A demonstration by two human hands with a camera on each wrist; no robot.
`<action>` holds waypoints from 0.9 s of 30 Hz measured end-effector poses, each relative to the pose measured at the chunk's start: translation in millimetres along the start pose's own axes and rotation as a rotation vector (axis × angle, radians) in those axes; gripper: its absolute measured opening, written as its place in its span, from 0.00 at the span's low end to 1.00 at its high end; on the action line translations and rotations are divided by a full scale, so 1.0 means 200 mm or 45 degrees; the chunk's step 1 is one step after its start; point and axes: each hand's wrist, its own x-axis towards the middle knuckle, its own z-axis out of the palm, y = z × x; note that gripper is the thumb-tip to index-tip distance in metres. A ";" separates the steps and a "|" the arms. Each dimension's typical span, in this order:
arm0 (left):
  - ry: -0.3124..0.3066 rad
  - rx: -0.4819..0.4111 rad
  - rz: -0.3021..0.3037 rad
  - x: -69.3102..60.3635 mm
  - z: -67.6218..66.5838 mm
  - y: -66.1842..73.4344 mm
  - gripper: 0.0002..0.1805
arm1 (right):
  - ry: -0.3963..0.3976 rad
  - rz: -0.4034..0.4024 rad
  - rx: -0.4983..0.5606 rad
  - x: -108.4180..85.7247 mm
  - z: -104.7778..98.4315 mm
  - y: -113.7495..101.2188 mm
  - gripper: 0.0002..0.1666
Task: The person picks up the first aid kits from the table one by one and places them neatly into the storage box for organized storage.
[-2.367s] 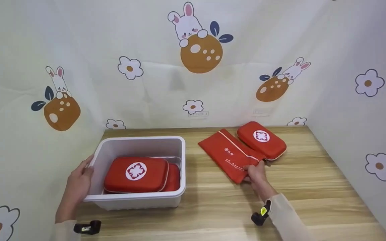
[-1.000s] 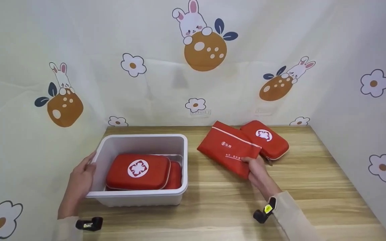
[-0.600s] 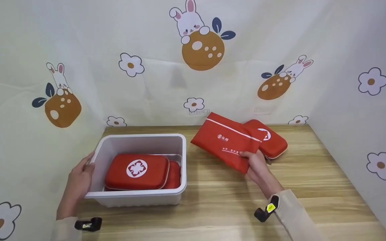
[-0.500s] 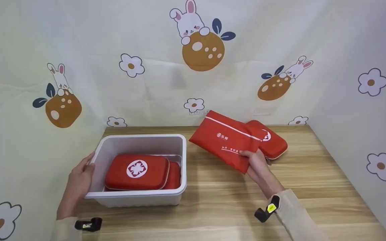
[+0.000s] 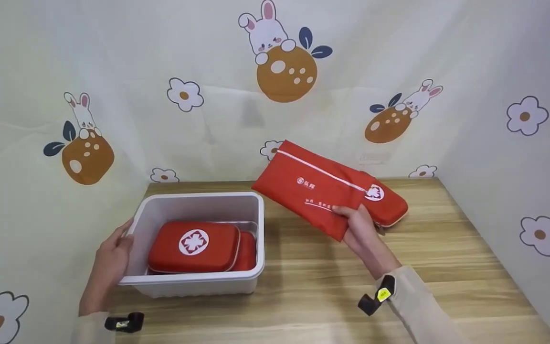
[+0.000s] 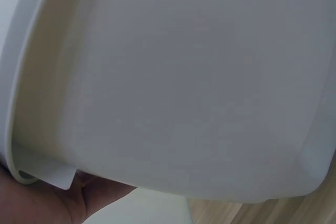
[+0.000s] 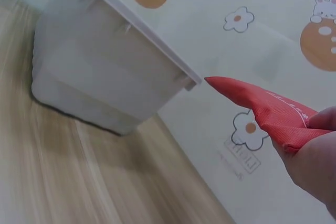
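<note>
- The right hand (image 5: 360,228) pinches the pouch (image 5: 313,186) by its near right corner, thumb on the printed face, fingers behind.
- The pouch hangs above the table (image 5: 313,296), its far left corner just beside the back right corner of the bin (image 5: 194,288).
- The likeliest trouble is there: held by one corner, the soft pouch could droop or fold and snag on the bin's rim.
- A thin pinch could also let it twist or slip if its contents shift.
- The right arm reaches in from the table's near edge, angled forward and leftward, with the wrist below the pouch.
- The left hand (image 5: 114,253) grips the bin's left rim, arm low by the table's left side; a hard pull there might drag or tip the bin.
- In the bin, the upper case (image 5: 194,246) lies partly over another red item (image 5: 245,253); a jolt could slide it off.
- The far case (image 5: 389,208) lies near the table's back right corner, partly hidden by the pouch; whether they touch, I cannot tell.
</note>
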 end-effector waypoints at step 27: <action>0.010 -0.018 -0.001 0.00 0.00 -0.01 0.31 | -0.358 0.143 -0.127 -0.14 0.35 0.19 0.30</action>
